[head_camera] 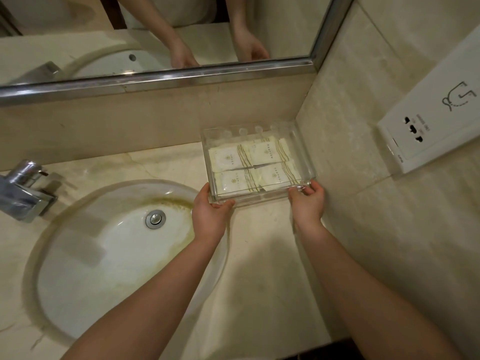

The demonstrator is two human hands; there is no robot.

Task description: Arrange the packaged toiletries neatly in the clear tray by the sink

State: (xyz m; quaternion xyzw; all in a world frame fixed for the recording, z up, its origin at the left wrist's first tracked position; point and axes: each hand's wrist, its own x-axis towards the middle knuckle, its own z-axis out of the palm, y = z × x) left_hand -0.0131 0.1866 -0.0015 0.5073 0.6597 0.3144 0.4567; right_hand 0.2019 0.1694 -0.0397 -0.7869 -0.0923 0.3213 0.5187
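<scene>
- Fingers of the left hand [210, 216] and right hand [307, 203] are clamping the tray's [309, 162] two near corners, thumbs curling over the rim.
- Sitting on the counter [259, 255] in the wall corner, right of the sink [109, 245], the tray is looking stiff, light, probably slippery; gripping its corners is suiting it.
- Four white packets [253, 165] with gold stripes are lying flat inside, two rows of two.

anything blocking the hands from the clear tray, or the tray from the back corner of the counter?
Nothing visible. The left hand and right hand already grip the near corners of the clear tray, which holds four toiletry packets. The tray sits near the wall corner on bare counter.
</scene>
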